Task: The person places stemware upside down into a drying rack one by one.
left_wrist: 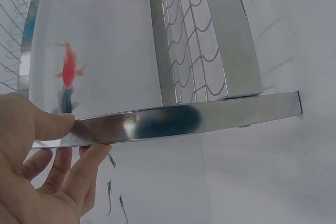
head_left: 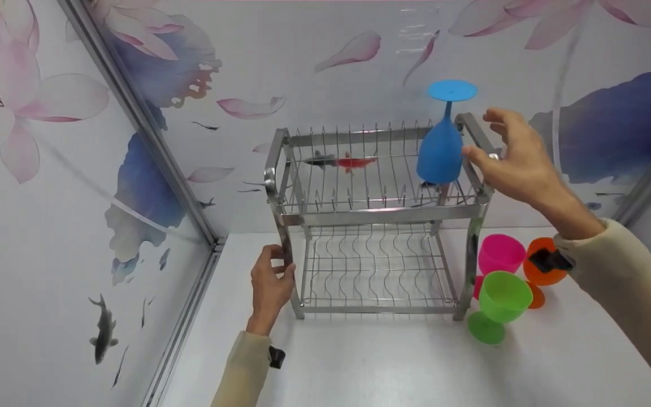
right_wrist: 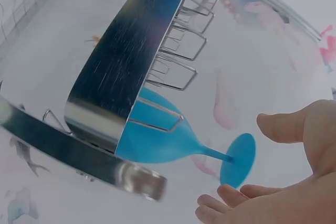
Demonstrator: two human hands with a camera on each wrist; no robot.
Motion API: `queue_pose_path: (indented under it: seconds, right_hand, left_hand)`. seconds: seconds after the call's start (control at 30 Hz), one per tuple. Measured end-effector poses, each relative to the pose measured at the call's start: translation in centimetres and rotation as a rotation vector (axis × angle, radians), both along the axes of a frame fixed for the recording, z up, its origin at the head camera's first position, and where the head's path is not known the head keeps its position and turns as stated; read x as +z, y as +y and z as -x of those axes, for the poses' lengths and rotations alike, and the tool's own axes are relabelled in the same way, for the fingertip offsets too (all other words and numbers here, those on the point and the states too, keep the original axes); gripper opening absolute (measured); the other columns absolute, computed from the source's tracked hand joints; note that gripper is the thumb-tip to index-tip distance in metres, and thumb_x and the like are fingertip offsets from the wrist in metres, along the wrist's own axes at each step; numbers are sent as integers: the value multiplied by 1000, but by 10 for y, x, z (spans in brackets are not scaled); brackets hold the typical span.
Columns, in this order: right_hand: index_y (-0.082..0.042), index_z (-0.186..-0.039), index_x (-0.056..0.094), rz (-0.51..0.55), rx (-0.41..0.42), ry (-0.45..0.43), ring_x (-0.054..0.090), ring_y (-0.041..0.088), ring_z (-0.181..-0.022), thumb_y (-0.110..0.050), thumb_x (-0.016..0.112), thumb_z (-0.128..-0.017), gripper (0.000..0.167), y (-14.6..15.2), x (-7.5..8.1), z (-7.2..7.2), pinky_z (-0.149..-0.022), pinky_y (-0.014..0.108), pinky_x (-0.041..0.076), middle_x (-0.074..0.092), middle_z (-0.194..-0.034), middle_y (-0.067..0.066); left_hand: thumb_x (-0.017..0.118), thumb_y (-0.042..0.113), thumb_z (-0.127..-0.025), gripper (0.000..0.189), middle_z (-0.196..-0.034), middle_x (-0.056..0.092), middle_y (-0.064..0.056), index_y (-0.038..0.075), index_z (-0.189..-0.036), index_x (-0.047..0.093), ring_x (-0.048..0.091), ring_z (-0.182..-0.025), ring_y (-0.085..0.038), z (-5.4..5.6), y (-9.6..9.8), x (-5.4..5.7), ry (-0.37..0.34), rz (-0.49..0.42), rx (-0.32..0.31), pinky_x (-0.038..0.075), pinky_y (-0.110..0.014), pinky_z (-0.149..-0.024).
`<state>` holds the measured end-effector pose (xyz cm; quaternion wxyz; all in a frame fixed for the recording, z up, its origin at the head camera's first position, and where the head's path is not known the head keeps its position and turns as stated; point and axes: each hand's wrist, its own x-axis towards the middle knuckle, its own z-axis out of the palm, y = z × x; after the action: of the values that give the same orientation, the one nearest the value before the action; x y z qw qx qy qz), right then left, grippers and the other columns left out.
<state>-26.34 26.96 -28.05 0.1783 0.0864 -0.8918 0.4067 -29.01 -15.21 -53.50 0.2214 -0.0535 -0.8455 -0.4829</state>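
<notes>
While left hand (head_left: 272, 281) is pinching rack (head_left: 382, 215), right hand (head_left: 519, 161) is hovering spread, gripping nothing; upturned blue goblet (head_left: 440, 151) could be tipping if right hand is brushing it.

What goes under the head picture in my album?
Left hand grips a metal rack holding an upside-down blue goblet; right hand open nearby.

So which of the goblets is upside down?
The blue stemmed goblet, foot up on the silver metal rack; the pink, orange and green goblets stand upright.
</notes>
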Motion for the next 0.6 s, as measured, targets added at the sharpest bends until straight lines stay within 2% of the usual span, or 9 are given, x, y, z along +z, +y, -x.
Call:
queue_pose_path:
  seconds: [0.1,0.17,0.27,0.33,0.4,0.5,0.6]
  right_hand:
    - [-2,-161,37,12,-17,23,36,46,-156,-25,71,-104,71,8,-4,-16,-128,66,30,40,-165,23]
    - [-3,-159,40,14,-30,38,40,45,-154,-25,73,-103,69,14,-9,-26,-129,60,32,45,-162,22]
    - [-3,-158,43,-1,-44,73,46,46,-148,-22,75,-102,67,26,-20,-41,-129,34,36,50,-157,23]
    - [-2,-156,45,-3,-46,98,49,46,-145,-18,76,-100,66,36,-31,-49,-122,15,36,52,-153,25]
    - [-2,-156,45,-4,-52,104,50,45,-144,-16,77,-100,66,46,-44,-56,-114,3,34,53,-152,27]
    - [-4,-156,46,8,-74,85,50,43,-145,-15,78,-99,66,60,-65,-66,-109,-1,34,53,-152,27]
    - [-4,-155,48,33,-93,88,54,23,-146,-14,79,-98,66,71,-87,-73,-107,-2,35,55,-151,23]
  left_hand:
    - [76,-7,-92,41,-119,69,-15,4,-129,61,79,-96,-31,0,-1,1,2,5,0,68,-32,-79]
    - [76,-7,-92,41,-118,69,-15,4,-128,62,79,-96,-32,-1,0,1,3,5,2,68,-32,-80]
    - [76,-8,-92,41,-118,69,-15,5,-128,62,79,-96,-32,-1,0,1,2,1,5,68,-33,-80]
    - [76,-8,-92,41,-118,69,-15,5,-129,62,79,-96,-32,-1,1,1,2,2,7,68,-33,-80]
    - [76,-7,-92,42,-119,69,-15,4,-129,61,79,-97,-33,-1,2,1,3,8,7,68,-34,-80]
    - [76,-7,-92,42,-118,69,-15,3,-130,61,79,-97,-33,-2,2,2,0,16,11,68,-34,-80]
    - [76,-7,-92,42,-118,69,-15,3,-130,62,79,-97,-33,-1,1,4,0,16,16,68,-34,-80]
